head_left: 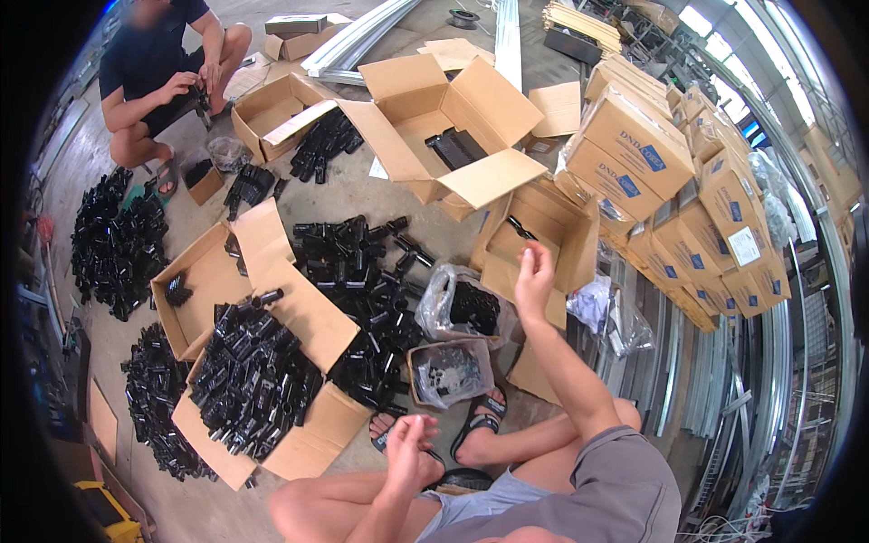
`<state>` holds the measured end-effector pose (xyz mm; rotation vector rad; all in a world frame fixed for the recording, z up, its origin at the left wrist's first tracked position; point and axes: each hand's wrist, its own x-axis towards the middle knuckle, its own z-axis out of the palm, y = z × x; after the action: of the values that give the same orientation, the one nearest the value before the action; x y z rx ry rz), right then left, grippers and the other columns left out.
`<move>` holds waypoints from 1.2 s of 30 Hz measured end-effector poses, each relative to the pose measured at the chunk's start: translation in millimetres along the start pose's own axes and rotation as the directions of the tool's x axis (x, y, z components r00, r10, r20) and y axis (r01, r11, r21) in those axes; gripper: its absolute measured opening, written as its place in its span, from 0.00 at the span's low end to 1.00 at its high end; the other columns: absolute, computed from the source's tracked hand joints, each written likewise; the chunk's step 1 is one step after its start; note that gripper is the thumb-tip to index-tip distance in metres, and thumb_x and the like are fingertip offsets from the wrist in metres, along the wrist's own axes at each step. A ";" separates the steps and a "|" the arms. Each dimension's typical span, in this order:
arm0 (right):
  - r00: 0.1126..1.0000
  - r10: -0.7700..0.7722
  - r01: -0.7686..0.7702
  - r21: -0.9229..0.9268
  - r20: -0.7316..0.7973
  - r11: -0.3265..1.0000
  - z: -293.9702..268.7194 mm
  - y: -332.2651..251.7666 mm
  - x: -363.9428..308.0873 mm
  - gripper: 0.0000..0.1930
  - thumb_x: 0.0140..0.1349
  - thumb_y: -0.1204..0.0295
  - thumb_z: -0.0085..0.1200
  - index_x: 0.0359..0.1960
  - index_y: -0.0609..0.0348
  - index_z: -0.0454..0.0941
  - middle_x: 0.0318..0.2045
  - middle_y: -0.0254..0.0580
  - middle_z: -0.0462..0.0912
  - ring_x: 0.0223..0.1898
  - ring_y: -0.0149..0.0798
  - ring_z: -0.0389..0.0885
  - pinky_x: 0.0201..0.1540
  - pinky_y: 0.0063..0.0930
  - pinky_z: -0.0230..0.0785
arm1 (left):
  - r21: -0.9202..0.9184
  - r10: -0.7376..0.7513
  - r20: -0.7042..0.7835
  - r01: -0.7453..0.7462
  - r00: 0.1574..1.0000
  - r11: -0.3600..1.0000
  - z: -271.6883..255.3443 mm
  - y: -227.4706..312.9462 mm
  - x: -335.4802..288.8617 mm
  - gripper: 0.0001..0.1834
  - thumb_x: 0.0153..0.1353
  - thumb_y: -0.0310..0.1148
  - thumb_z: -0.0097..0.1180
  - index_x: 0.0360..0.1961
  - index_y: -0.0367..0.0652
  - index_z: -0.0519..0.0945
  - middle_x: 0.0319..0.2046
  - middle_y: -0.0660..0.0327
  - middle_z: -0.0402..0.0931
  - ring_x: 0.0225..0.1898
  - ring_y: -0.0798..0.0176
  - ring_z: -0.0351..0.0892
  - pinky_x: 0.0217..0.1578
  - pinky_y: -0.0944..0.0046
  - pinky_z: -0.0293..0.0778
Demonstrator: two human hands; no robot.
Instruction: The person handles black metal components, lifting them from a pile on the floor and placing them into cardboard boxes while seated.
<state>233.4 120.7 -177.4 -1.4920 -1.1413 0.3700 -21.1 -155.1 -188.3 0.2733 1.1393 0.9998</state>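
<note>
My right hand point(534, 279) reaches out over an open cardboard box point(579, 237), its fingers loosely apart. A small black plastic part point(520, 228) shows just beyond the fingertips, apart from them, against the box's inside. My left hand point(412, 445) is over my lap with curled fingers and thumb drawn together; whatever they may hold is too small to make out. By my feet stands a small box point(413, 385) lined with clear plastic, with small dark pieces in it. Beside it, a clear plastic bag point(434, 303) holds small black pieces.
Black tubular parts lie in a heap point(353, 271) ahead and fill a carton point(339, 425) at left. Another person point(149, 77) sits far left, handling a black part. Taped cartons point(634, 136) are stacked at right, beside long metal profiles point(715, 371). A larger open box point(407, 113) stands farther back.
</note>
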 end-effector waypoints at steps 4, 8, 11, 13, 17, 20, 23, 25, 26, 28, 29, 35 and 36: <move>0.995 -0.095 0.094 0.070 0.013 0.993 33.0 -50.1 48.5 0.11 0.71 0.70 0.47 0.48 0.63 0.77 0.41 0.42 0.83 0.41 0.34 0.81 0.46 0.28 0.73 | 0.031 -0.089 -0.002 0.089 0.996 0.996 12.2 -15.5 8.5 0.10 0.71 0.39 0.51 0.43 0.44 0.77 0.44 0.60 0.82 0.40 0.68 0.80 0.37 0.69 0.71; 0.974 -0.225 0.224 0.075 0.011 0.972 63.7 -37.4 83.0 0.11 0.70 0.72 0.47 0.48 0.63 0.77 0.41 0.44 0.83 0.41 0.34 0.82 0.45 0.28 0.72 | 0.026 -0.108 0.070 0.106 0.992 0.994 34.2 -13.0 21.4 0.13 0.71 0.38 0.52 0.47 0.40 0.76 0.45 0.58 0.82 0.42 0.67 0.82 0.40 0.68 0.74; 0.977 -0.183 0.183 0.004 0.109 0.983 90.2 -29.0 96.6 0.11 0.68 0.72 0.50 0.49 0.63 0.77 0.42 0.45 0.83 0.42 0.38 0.82 0.46 0.30 0.73 | 0.024 -0.132 0.069 0.131 0.989 0.991 35.4 -12.9 30.7 0.14 0.71 0.38 0.51 0.50 0.38 0.75 0.47 0.57 0.82 0.45 0.66 0.81 0.42 0.68 0.74; 0.942 -0.257 0.278 -0.072 0.215 0.958 122.5 -31.0 122.0 0.13 0.66 0.70 0.52 0.49 0.63 0.76 0.42 0.48 0.83 0.45 0.43 0.81 0.48 0.34 0.72 | 0.041 -0.122 0.029 0.121 0.992 0.992 28.7 -23.2 36.0 0.14 0.72 0.38 0.50 0.50 0.38 0.75 0.47 0.57 0.82 0.46 0.66 0.81 0.42 0.68 0.74; 0.837 -0.179 0.382 -0.318 0.517 0.868 194.4 -39.4 210.0 0.19 0.63 0.63 0.54 0.52 0.60 0.75 0.47 0.53 0.81 0.51 0.51 0.79 0.54 0.42 0.70 | 0.050 -0.045 -0.145 0.053 0.988 0.997 27.9 -95.0 49.9 0.18 0.66 0.45 0.59 0.50 0.47 0.74 0.37 0.56 0.81 0.38 0.61 0.80 0.44 0.54 0.77; 0.730 -0.114 0.573 -0.514 0.673 0.638 235.0 -37.3 245.4 0.17 0.63 0.67 0.50 0.53 0.57 0.76 0.48 0.50 0.81 0.53 0.50 0.79 0.56 0.42 0.71 | 0.056 -0.014 -0.086 0.019 0.996 0.998 95.4 -69.0 39.4 0.06 0.67 0.30 0.57 0.44 0.43 0.78 0.37 0.61 0.82 0.39 0.66 0.79 0.42 0.63 0.75; 0.661 -0.013 0.697 -0.607 0.750 0.382 251.1 -3.4 273.3 0.18 0.63 0.73 0.47 0.55 0.53 0.74 0.51 0.48 0.79 0.55 0.49 0.78 0.56 0.44 0.72 | 0.150 -0.112 0.004 0.110 0.994 0.983 109.7 -42.5 40.7 0.08 0.67 0.30 0.57 0.45 0.44 0.78 0.38 0.61 0.82 0.39 0.66 0.79 0.43 0.63 0.75; 0.620 0.016 0.760 -0.606 0.784 0.237 258.1 36.2 287.9 0.21 0.62 0.74 0.49 0.58 0.51 0.72 0.53 0.47 0.78 0.57 0.49 0.77 0.56 0.45 0.73 | 0.155 -0.134 -0.045 0.140 0.990 0.978 111.7 -38.9 54.4 0.09 0.66 0.30 0.57 0.47 0.44 0.78 0.38 0.61 0.81 0.40 0.66 0.79 0.43 0.62 0.75; 0.615 0.034 0.766 -0.607 0.788 0.211 262.8 47.2 287.5 0.23 0.62 0.74 0.50 0.60 0.49 0.70 0.54 0.46 0.78 0.57 0.48 0.77 0.55 0.45 0.73 | 0.157 -0.144 -0.081 0.155 0.986 0.975 112.0 -36.8 62.1 0.10 0.66 0.30 0.57 0.48 0.44 0.78 0.38 0.61 0.81 0.40 0.66 0.79 0.43 0.62 0.75; 0.606 0.069 0.777 -0.609 0.792 0.159 273.0 63.6 289.1 0.26 0.61 0.75 0.51 0.63 0.44 0.66 0.55 0.45 0.77 0.58 0.47 0.76 0.55 0.45 0.73 | 0.167 -0.164 -0.149 0.188 0.975 0.968 113.8 -34.1 75.3 0.11 0.66 0.30 0.58 0.49 0.45 0.77 0.38 0.61 0.81 0.40 0.66 0.79 0.43 0.62 0.75; 0.596 0.042 0.796 -0.598 0.802 0.096 277.2 72.8 295.3 0.27 0.62 0.75 0.51 0.64 0.43 0.65 0.55 0.45 0.77 0.57 0.46 0.76 0.54 0.44 0.73 | 0.186 -0.176 -0.178 0.209 0.968 0.960 113.6 -32.1 80.4 0.12 0.66 0.30 0.58 0.50 0.45 0.77 0.38 0.61 0.81 0.41 0.66 0.79 0.43 0.61 0.75; 0.502 0.097 0.864 -0.496 0.859 -0.083 313.9 87.4 330.4 0.32 0.61 0.77 0.51 0.67 0.35 0.62 0.58 0.37 0.74 0.58 0.42 0.76 0.55 0.41 0.72 | 0.312 -0.250 -0.334 0.356 0.909 0.881 114.8 -19.8 105.0 0.16 0.65 0.30 0.59 0.54 0.46 0.76 0.38 0.60 0.81 0.42 0.66 0.78 0.44 0.60 0.75; 0.487 0.095 0.873 -0.480 0.868 -0.091 315.9 90.0 334.8 0.33 0.60 0.78 0.53 0.67 0.35 0.62 0.59 0.36 0.74 0.58 0.42 0.76 0.55 0.41 0.72 | 0.250 -0.249 -0.318 0.334 0.915 0.909 111.7 -19.8 105.9 0.16 0.65 0.30 0.59 0.54 0.46 0.76 0.38 0.60 0.81 0.42 0.66 0.78 0.44 0.60 0.75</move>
<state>191.0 585.2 -227.5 -1.8638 -2.9756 -0.7046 90.7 -51.9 -218.5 0.1953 1.5460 0.6045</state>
